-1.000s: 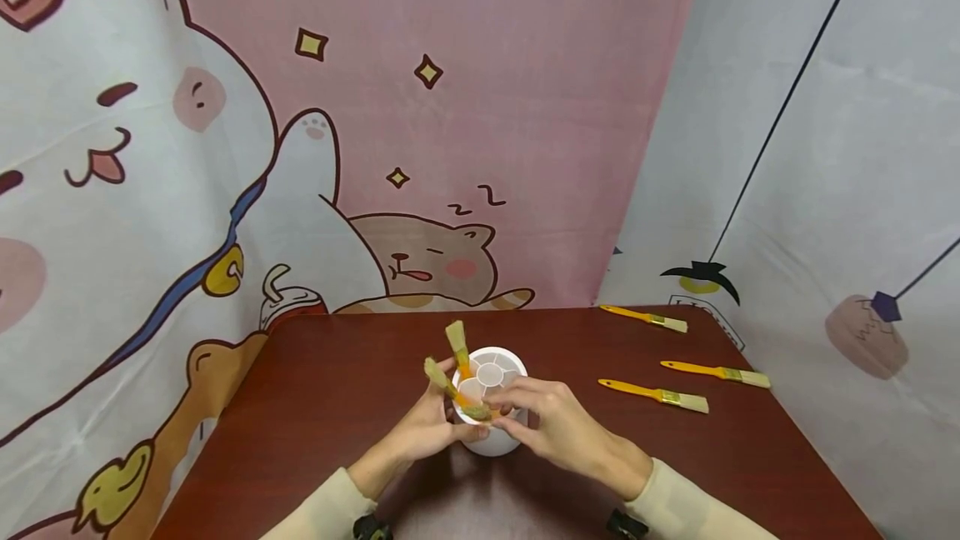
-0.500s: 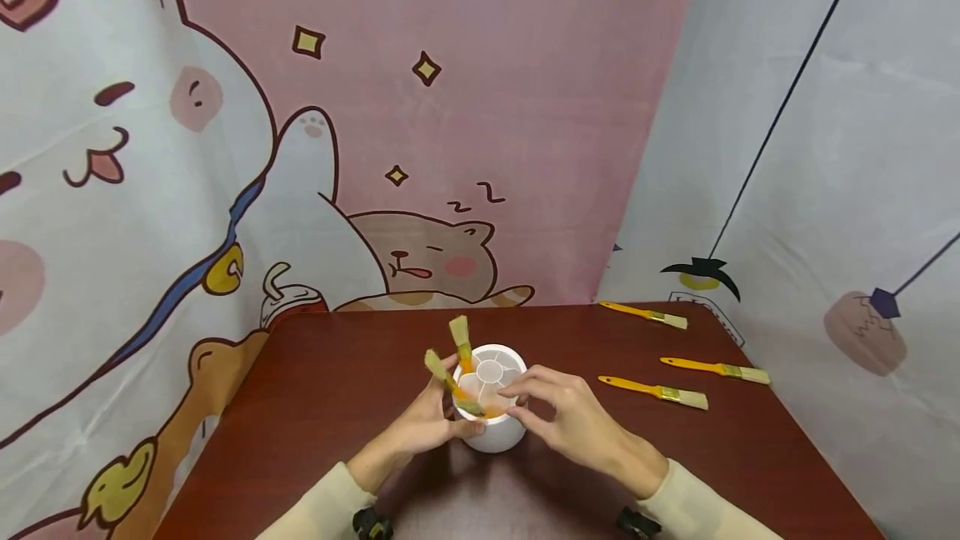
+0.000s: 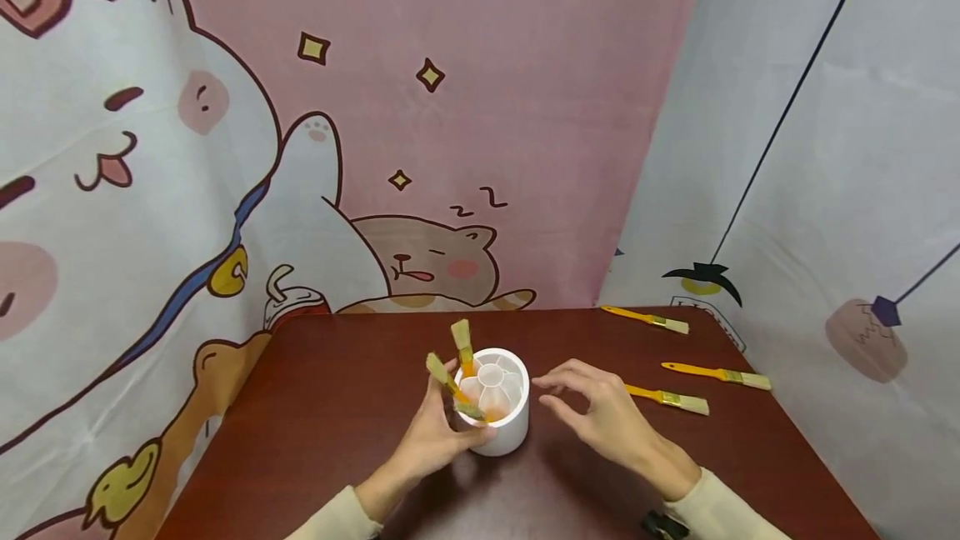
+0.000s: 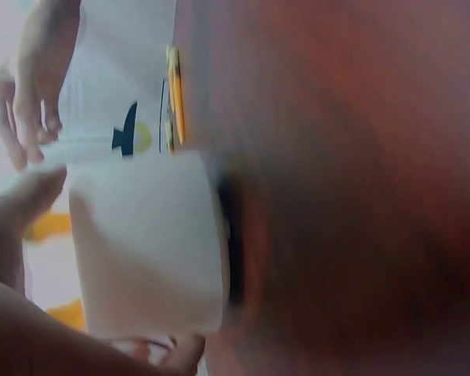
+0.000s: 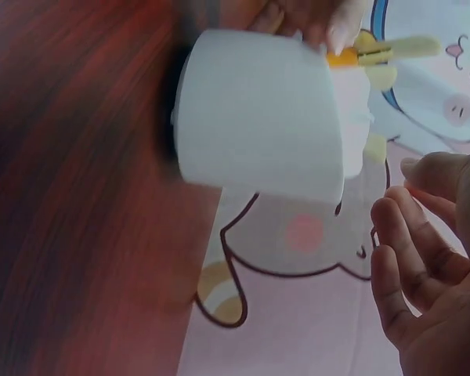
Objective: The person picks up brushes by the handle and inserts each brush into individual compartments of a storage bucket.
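Note:
A round white holder [image 3: 512, 435] with petal-shaped compartments stands on the table, its smooth wall [image 5: 258, 117] filling much of the right wrist view. My left hand [image 3: 431, 438] grips it from the left, the thumb across the near side and other fingers behind. Three yellow-handled paintbrushes stand bristles up in its left and near compartments: one at the back [image 3: 462, 338], one leaning left [image 3: 438, 369], one low at the near rim [image 3: 471, 411]. To the right of the holder, apart from it, my right hand [image 3: 611, 417] hovers with fingers loosely bent and nothing between them.
Three more paintbrushes lie on the dark red table: one at the back edge [image 3: 647, 319], one farther right [image 3: 716, 372], and one partly behind my right hand [image 3: 675, 400]. A cartoon-printed cloth [image 3: 525, 107] hangs behind the table and along its sides.
My right hand has let go of the lowest brush at the near rim and drawn back to the right, clear of the holder. My left hand keeps its grip.

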Demonstrator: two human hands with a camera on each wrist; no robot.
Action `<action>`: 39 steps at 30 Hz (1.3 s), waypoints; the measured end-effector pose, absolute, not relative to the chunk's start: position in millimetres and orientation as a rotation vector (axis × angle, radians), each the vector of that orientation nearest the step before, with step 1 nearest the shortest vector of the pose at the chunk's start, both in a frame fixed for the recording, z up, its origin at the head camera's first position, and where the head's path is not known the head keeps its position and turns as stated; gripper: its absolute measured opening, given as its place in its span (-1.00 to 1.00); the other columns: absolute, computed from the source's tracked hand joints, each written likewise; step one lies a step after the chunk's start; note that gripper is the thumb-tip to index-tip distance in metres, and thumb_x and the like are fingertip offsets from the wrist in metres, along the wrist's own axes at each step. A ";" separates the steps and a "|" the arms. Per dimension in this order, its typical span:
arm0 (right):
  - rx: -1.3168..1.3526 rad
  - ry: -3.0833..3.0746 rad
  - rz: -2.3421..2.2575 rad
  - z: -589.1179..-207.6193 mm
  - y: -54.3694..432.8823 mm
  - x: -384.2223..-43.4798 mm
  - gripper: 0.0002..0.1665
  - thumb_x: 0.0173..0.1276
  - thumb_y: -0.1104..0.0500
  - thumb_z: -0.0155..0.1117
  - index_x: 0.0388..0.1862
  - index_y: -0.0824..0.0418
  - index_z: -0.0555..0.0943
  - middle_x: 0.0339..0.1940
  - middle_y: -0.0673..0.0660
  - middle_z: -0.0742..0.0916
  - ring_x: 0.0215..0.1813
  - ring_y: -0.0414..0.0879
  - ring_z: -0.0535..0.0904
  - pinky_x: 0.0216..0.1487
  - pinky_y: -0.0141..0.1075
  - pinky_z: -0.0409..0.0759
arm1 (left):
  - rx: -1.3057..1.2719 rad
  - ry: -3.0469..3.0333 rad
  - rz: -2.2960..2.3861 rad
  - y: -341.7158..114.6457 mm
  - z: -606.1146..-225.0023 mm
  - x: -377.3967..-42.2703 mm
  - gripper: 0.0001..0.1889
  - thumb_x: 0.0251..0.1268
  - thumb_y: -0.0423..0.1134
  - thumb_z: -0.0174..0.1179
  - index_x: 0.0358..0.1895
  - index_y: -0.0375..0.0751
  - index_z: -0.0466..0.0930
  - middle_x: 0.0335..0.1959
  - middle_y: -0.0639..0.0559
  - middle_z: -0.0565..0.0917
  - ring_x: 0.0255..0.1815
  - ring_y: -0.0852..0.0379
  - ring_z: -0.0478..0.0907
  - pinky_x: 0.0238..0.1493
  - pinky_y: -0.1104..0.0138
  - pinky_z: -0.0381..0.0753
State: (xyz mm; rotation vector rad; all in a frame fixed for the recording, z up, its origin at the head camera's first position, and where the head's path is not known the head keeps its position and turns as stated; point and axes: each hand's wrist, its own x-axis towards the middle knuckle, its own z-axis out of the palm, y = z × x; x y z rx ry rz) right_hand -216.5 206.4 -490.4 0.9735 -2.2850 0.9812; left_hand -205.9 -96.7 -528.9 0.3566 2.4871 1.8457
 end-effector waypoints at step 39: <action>0.442 -2.579 0.666 -534.2 339.2 -244.9 -0.57 0.31 0.31 0.82 0.14 0.09 0.93 0.06 0.10 0.92 -0.02 0.10 0.86 -0.05 0.04 0.86 | 0.227 2.546 1.803 -89.3 -523.9 -208.1 0.19 0.07 -0.16 0.87 0.74 -0.22 0.30 0.53 -0.20 0.71 0.55 -0.19 0.68 0.65 -0.19 0.51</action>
